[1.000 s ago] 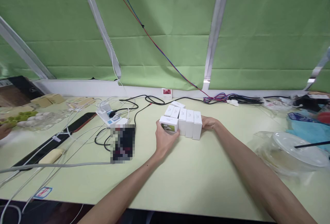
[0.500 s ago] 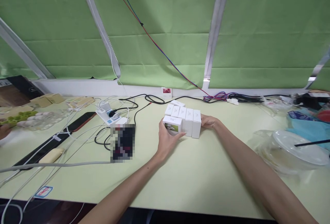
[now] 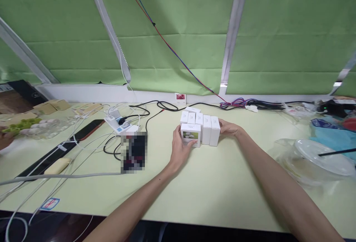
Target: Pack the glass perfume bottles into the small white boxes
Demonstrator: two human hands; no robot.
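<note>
Several small white boxes (image 3: 206, 128) stand close together on the table in front of me. At their front left is a white box with a green picture (image 3: 191, 135) on its face. My left hand (image 3: 179, 149) is closed around that box's left side, its thumb across the lower front. At the other end, my right hand (image 3: 230, 128) presses against the rightmost white box (image 3: 215, 132), its fingertips hidden behind it. Another white box (image 3: 193, 110) lies behind the group.
A power strip (image 3: 119, 125), cables and a pixelated dark object (image 3: 135, 153) lie to the left. A lidded plastic bowl (image 3: 319, 156) in a bag is on the right. An egg tray (image 3: 47, 127) sits far left, beside another person's hand (image 3: 6, 140). A picture box (image 3: 180, 98) leans by the wall.
My left hand has slid the picture box rightward along the front of the group, and its face now shows more squarely. My right hand has stayed at the right end.
</note>
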